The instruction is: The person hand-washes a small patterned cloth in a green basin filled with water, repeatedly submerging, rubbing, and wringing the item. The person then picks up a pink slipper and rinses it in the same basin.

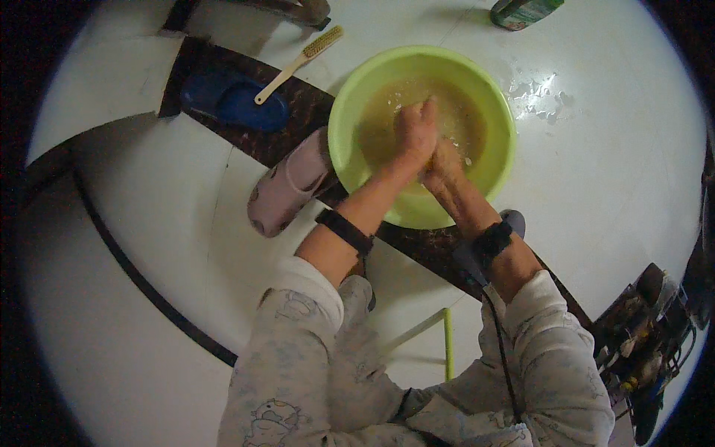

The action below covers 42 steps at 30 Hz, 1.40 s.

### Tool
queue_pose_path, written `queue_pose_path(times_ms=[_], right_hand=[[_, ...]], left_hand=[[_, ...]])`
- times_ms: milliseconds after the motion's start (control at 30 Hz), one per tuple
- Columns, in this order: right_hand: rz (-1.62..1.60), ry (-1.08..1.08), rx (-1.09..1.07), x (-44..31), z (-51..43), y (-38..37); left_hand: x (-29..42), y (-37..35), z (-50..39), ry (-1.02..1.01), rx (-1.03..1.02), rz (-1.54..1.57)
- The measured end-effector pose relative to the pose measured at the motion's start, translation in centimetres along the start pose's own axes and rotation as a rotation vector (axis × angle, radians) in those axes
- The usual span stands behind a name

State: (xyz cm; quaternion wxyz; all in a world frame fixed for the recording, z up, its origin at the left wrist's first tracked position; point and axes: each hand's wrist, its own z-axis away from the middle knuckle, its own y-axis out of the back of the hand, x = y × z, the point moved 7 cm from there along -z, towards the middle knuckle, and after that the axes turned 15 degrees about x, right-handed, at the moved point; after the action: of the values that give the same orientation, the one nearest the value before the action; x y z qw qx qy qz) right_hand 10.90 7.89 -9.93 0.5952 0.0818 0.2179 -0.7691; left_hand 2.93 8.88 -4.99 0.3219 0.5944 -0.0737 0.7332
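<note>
Both hands are together over a yellow-green plastic basin [505, 123] of cloudy brown water [469, 112] with bits of foam. My left hand [416, 131] has its fingers curled and sits above the water, near the middle of the basin. Just right of it and lower, my right hand [446, 159] meets it at the wrist side, its fingers hidden beneath. Something small and orange shows between the hands, too blurred to name. Whether either hand grips a thing cannot be made out.
A wooden-handled brush [301, 64] rests with its handle end over a blue slipper [237, 103]. Against the basin's left side lies a pink clog [290, 181]. A green bottle [525, 12] stands beyond, water is splashed on the floor [536, 95], and a loaded shoe rack [642, 335] is at right.
</note>
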Motion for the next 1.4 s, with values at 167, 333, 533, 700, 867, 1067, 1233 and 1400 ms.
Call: queue_pose_path(times_ms=[167, 333, 533, 700, 867, 1067, 1233, 1400], right_hand=[[0.727, 0.282, -0.055, -4.0, 2.2, 0.2], [-0.082, 0.084, -0.176, -2.5, 2.6, 0.9], [0.116, -0.004, -0.076, -1.6, 1.6, 0.5], [0.097, 0.118, 0.052, -6.9, 1.3, 1.8], [0.266, 0.331, 0.081, -9.8, 0.5, 3.5], [0.3, 0.237, 0.169, -6.2, -2.5, 6.6], [0.283, 0.086, 0.039, -2.2, -3.1, 6.2], [0.131, -0.009, -0.127, -1.0, -2.3, 4.6]], left_hand=[[2.9, 0.6, 2.4, -0.305, -0.045, 0.047], [2.0, -0.4, 4.3, -0.305, -0.068, -0.062], [-2.2, 1.9, -1.3, 0.179, -0.256, 0.05], [-5.1, 3.2, 3.2, 0.767, -0.713, 0.141], [-5.5, 4.2, -1.0, 0.55, -0.674, 0.236], [-5.3, 3.7, -1.4, -0.471, -0.099, -0.904], [-6.2, 2.0, 1.8, -0.876, -0.258, -1.164], [-6.6, 2.1, -0.6, -0.446, -0.366, -0.678]])
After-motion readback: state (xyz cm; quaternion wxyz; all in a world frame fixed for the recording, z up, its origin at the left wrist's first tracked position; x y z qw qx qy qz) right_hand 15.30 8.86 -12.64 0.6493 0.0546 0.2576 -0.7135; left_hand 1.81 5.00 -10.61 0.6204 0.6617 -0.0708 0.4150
